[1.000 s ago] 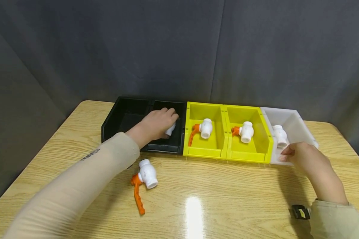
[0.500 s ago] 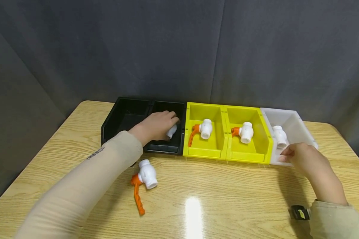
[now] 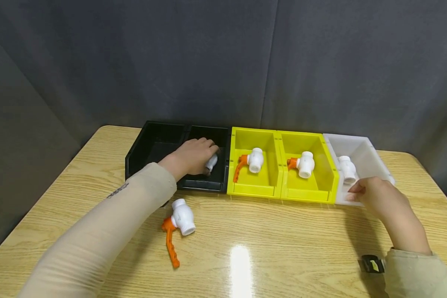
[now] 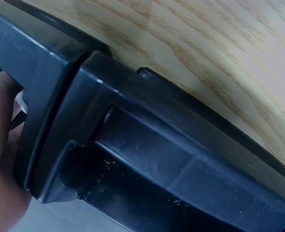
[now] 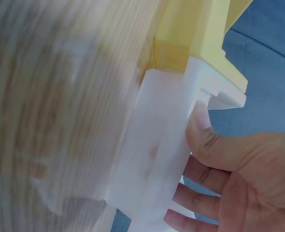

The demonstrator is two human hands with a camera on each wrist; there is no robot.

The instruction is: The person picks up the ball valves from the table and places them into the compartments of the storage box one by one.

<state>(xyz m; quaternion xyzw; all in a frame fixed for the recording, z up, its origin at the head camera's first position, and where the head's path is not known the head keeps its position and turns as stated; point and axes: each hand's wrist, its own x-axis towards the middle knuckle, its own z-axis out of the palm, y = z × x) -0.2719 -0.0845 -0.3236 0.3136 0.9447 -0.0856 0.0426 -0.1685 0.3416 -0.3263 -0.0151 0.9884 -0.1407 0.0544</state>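
My left hand (image 3: 193,157) reaches into the right black bin (image 3: 223,180), its fingers curled over a white ball valve (image 3: 211,162). Most of that valve is hidden by the hand. In the left wrist view, the bin wall covers the fingertips. My right hand (image 3: 383,198) is at the front of the white bin (image 3: 381,165), its fingers reaching over the front wall. A white ball valve (image 3: 347,169) lies in that bin just beyond the fingertips. In the right wrist view the thumb (image 5: 200,125) lies at the rim with the fingers loosely bent, and nothing shows between them.
Two yellow bins (image 3: 255,191) in the middle each hold a white ball valve (image 3: 255,160) with an orange handle. Another ball valve (image 3: 182,217) lies on the wooden table (image 3: 283,244) in front of the black bins. A dark curtain (image 3: 208,62) hangs behind.
My left hand has shifted slightly within the black bin, and the valve under its fingers has moved a little. The right hand stays in place.
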